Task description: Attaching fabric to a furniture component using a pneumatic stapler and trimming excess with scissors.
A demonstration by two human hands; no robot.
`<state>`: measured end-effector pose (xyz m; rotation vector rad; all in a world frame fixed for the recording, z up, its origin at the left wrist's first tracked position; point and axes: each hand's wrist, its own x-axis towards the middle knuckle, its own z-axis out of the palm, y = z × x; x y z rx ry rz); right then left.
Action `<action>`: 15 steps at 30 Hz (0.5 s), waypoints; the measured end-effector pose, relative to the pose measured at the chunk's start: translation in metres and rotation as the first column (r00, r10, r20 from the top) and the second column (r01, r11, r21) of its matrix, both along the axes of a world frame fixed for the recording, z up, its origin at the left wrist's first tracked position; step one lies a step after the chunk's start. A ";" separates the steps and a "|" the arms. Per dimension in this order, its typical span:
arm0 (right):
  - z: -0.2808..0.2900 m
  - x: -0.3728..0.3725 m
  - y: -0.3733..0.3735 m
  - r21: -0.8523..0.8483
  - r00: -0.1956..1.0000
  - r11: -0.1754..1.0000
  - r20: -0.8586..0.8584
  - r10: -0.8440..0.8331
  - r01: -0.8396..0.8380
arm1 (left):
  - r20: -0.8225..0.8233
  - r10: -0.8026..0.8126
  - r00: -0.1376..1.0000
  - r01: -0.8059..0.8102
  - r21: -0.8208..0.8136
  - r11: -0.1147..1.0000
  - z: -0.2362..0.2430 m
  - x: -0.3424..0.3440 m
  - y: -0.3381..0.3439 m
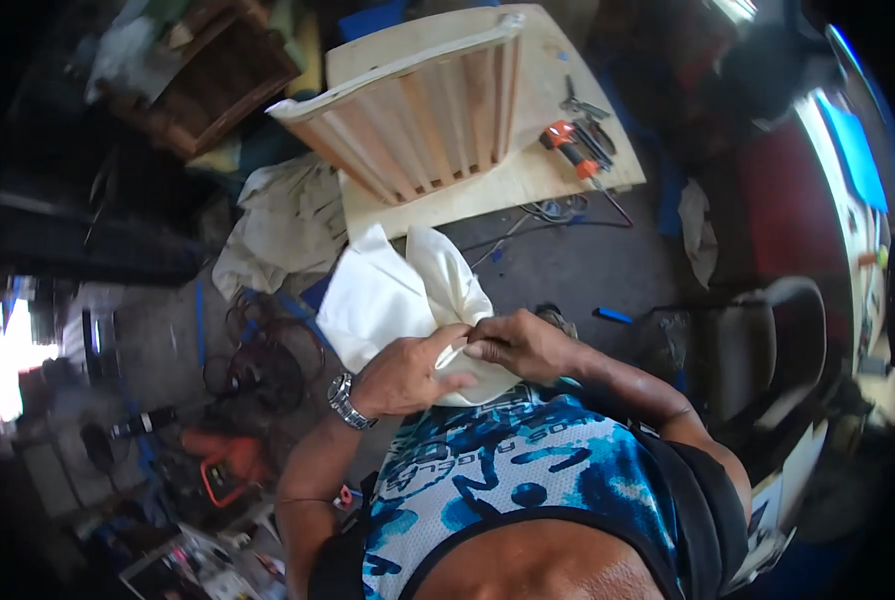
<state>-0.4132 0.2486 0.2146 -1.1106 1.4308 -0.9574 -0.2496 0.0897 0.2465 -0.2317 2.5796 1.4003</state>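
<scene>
A piece of smooth white upholstery material (367,300) is gathered in front of my body, its far end folded into two upright flaps. My left hand (412,372), with a metal watch on its wrist, is closed on the near part of it. Right beside it, my right hand (524,345) pinches the same material with curled fingers. The two hands nearly touch. Beyond them, a slatted wooden frame (417,115) with a white covered top edge stands on a pale plywood tabletop (557,60). Neither hand touches the frame.
An orange and black power tool (570,150) lies on the tabletop's right, near scissors (577,103). Crumpled cream cloth (292,220) hangs left of the table. A chair (782,340) stands to the right. Hoses (262,355) coil on the floor at left, near an orange machine (232,467).
</scene>
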 end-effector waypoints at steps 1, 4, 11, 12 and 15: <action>0.002 -0.002 -0.002 -0.013 0.999 0.999 -0.006 0.053 -0.053 | -0.040 0.025 0.999 -0.028 -0.091 0.995 0.007 0.005 0.006; 0.018 -0.018 -0.007 -0.269 0.949 0.910 -0.121 0.292 -0.315 | -0.103 0.027 0.994 -0.046 -0.189 0.981 0.039 0.020 0.010; -0.099 -0.091 -0.005 0.176 0.512 0.935 -0.798 0.318 -0.307 | -0.583 0.538 0.609 -0.793 -0.438 0.423 0.106 0.069 0.015; -0.135 -0.119 0.002 0.044 0.544 0.988 -0.831 0.117 -0.145 | -0.674 0.476 0.565 -0.819 -0.527 0.226 0.119 0.088 0.008; -0.159 -0.199 0.010 -0.115 0.496 0.982 -0.851 -0.174 0.147 | -0.755 0.496 0.429 -0.841 -0.535 -0.086 0.145 0.151 -0.017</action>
